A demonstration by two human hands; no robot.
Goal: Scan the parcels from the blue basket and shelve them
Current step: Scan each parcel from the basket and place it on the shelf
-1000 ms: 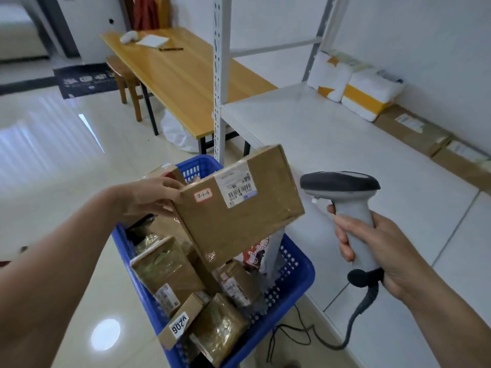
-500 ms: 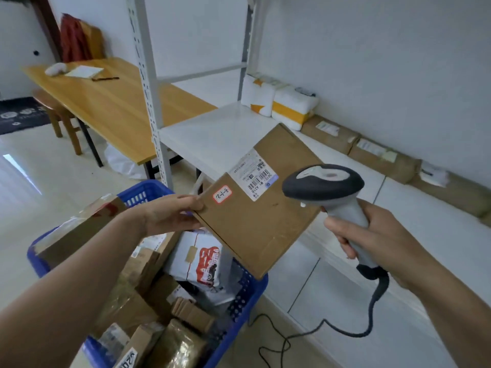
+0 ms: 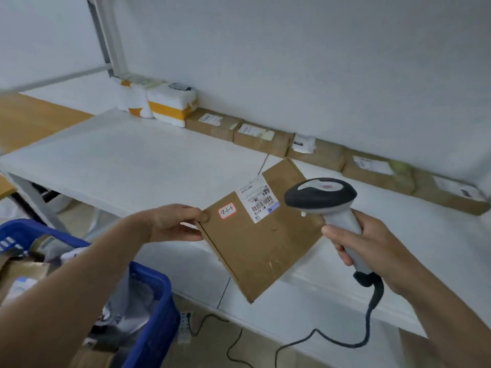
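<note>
My left hand grips the left corner of a flat brown cardboard parcel and holds it tilted over the front of the white shelf. A white barcode label and a small red-edged sticker face up on the parcel. My right hand grips the handle of a grey barcode scanner, whose dark head hangs just right of the label. The blue basket with more parcels sits at the lower left, partly behind my left arm.
A row of brown parcels and two white-and-yellow bags lines the back of the shelf against the wall. The scanner's black cable trails down to the floor. A wooden table stands at the left, past the shelf's upright post.
The view has swung right, away from the basket and toward the shelf. The parcel in my left hand has moved over the shelf's front, and the scanner stays beside its label.
</note>
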